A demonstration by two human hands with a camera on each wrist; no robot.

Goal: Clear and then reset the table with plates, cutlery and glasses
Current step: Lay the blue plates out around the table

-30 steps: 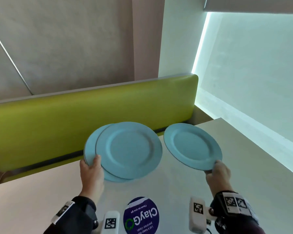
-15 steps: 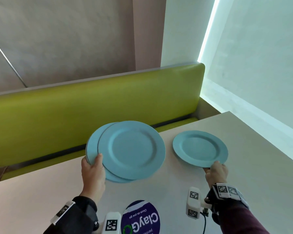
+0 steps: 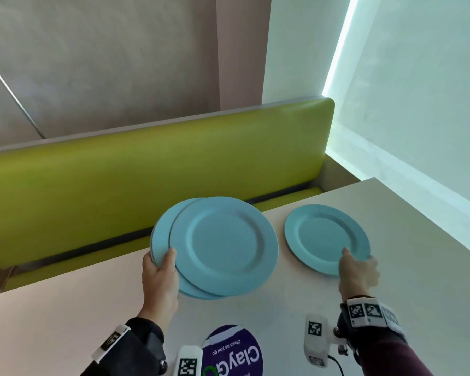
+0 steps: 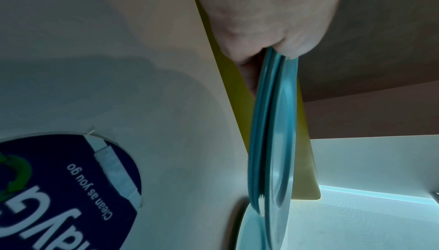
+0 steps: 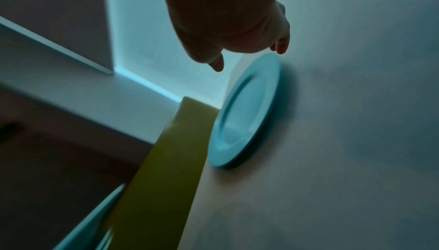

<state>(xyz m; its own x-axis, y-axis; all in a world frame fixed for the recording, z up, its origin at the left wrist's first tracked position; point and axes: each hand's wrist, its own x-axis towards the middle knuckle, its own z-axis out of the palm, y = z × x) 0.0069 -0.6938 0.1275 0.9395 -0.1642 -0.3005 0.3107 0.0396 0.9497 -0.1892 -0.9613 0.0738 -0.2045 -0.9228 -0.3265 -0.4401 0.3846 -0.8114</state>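
Observation:
My left hand [image 3: 163, 267] grips a stack of blue plates [image 3: 223, 245] by its left rim, thumb on top, and holds it level just above the pale table [image 3: 65, 321]. The left wrist view shows the stack [image 4: 273, 122] edge-on, pinched between thumb and fingers [image 4: 261, 19]. A single blue plate [image 3: 323, 234] lies flat on the table to the right. My right hand [image 3: 357, 270] is at its near rim. In the right wrist view the thumb and fingers [image 5: 237, 19] are spread, just off the plate [image 5: 249, 107].
A round purple "ClayGo" sticker [image 3: 232, 351] is stuck on the table near me. A green bench back [image 3: 120, 191] runs along the table's far edge. A pale wall [image 3: 418, 131] with a light strip borders the table's right side.
My right hand lowered its tilted plate flat onto the table's right side and loosened its hold on the rim. The left hand kept the stack in about the same place.

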